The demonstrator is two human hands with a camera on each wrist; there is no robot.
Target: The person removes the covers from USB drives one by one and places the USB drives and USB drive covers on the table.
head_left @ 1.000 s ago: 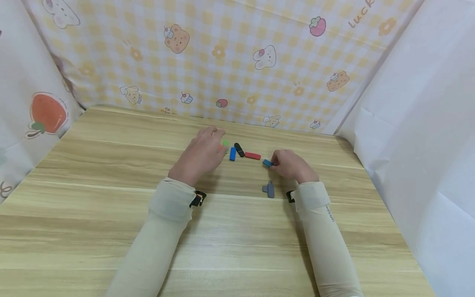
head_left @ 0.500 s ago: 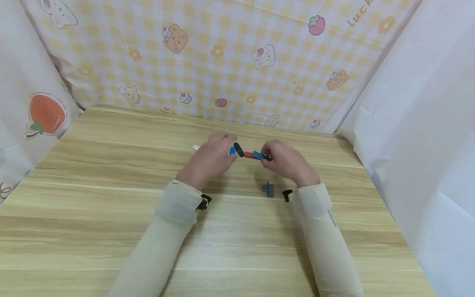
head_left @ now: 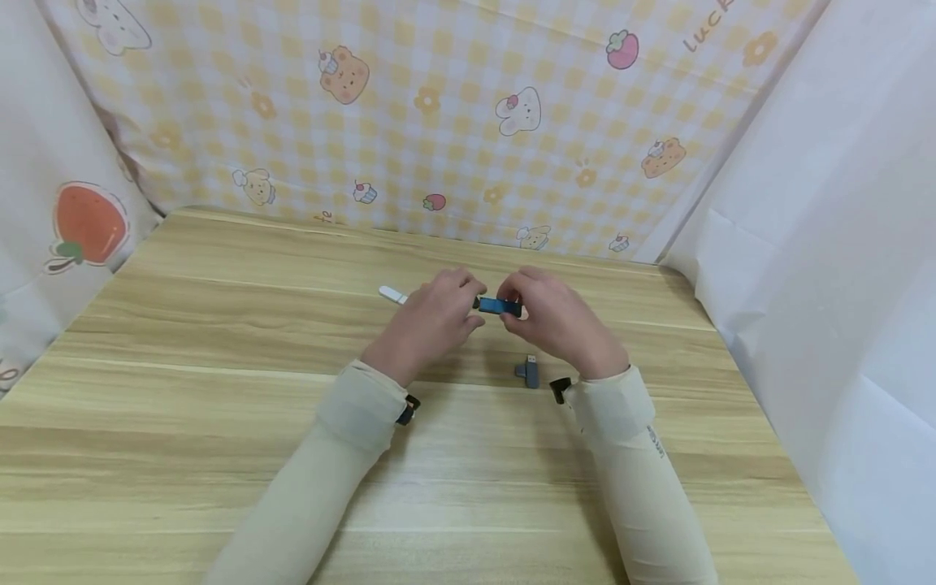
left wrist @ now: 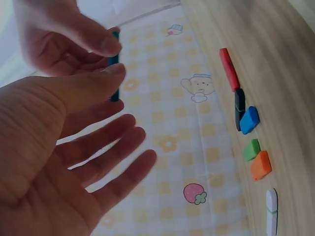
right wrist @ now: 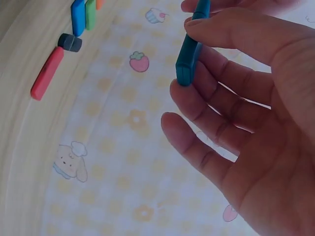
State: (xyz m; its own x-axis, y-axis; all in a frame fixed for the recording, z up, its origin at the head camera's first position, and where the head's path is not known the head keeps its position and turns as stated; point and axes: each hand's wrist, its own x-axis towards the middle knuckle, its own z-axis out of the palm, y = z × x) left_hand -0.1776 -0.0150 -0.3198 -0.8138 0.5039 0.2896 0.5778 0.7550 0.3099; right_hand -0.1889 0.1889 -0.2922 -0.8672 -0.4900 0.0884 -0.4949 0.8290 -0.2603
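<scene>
My right hand (head_left: 559,321) pinches a teal-blue USB flash drive (head_left: 493,306) by its right part, thumb in front and fingers behind, up off the table. Its far end shows plainly in the right wrist view, where the drive (right wrist: 186,66) stands between thumb and fingertips. Close at the drive's left end is my left hand (head_left: 431,321), thumb and index finger spread to either side of it and the other fingers extended. In the left wrist view, the left thumb (left wrist: 115,70) overlaps the drive's edge. Below the hands lies a grey T-shaped USB piece (head_left: 531,372) with a metal plug.
A row of small sticks lies along the table's back: red (left wrist: 228,69), black (left wrist: 239,101), blue (left wrist: 250,120), green (left wrist: 251,150), orange (left wrist: 261,165) and white (left wrist: 271,211). In the head view the hands cover most of them. A patterned curtain (head_left: 292,122) hangs behind the table.
My right hand has lifted the teal-blue flash drive and carried it left. My left hand has moved right, from over the sticks to the drive's left end, uncovering the white stick.
</scene>
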